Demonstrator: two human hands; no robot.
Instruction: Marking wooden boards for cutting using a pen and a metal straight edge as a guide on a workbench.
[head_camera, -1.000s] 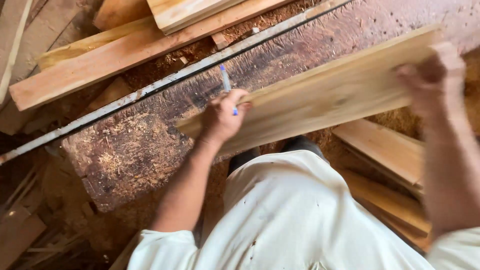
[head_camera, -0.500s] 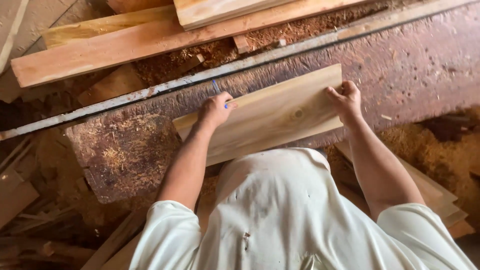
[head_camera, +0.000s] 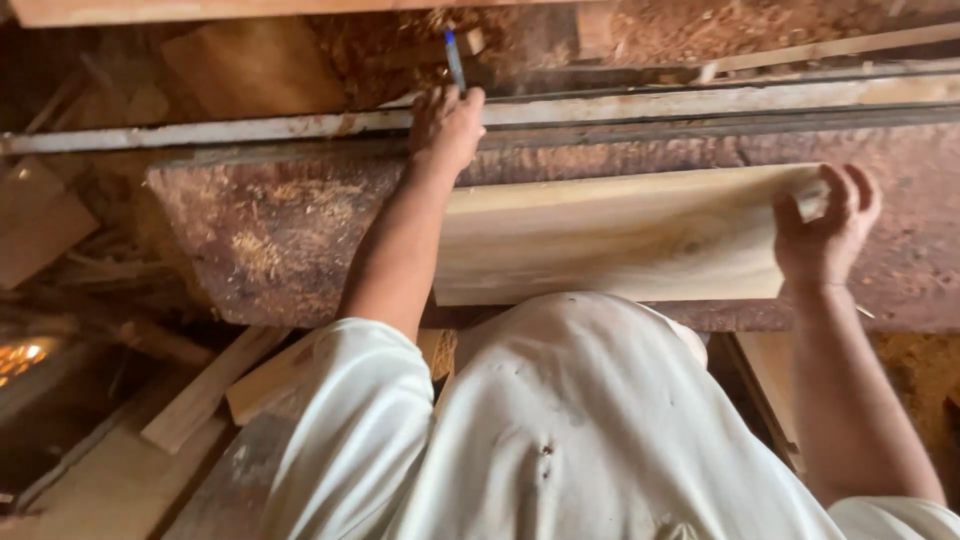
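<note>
The pale wooden board (head_camera: 610, 240) lies flat on the rusty, sawdust-strewn surface (head_camera: 270, 240), its long axis running left to right just in front of the metal rail (head_camera: 650, 105). The right hand (head_camera: 825, 225) curls its fingers around the board's right end. The left hand (head_camera: 445, 125) rests beyond the board's far left corner at the rail, closed around a blue pen (head_camera: 454, 58).

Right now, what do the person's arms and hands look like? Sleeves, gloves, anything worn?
Both hands are bare: no gloves, and no rings or watch that I can make out on the left hand or the right hand. Forearms are uncovered. Short, loose, off-white sleeves end above the elbows, part of a creased shirt with a few small dark specks.
</note>
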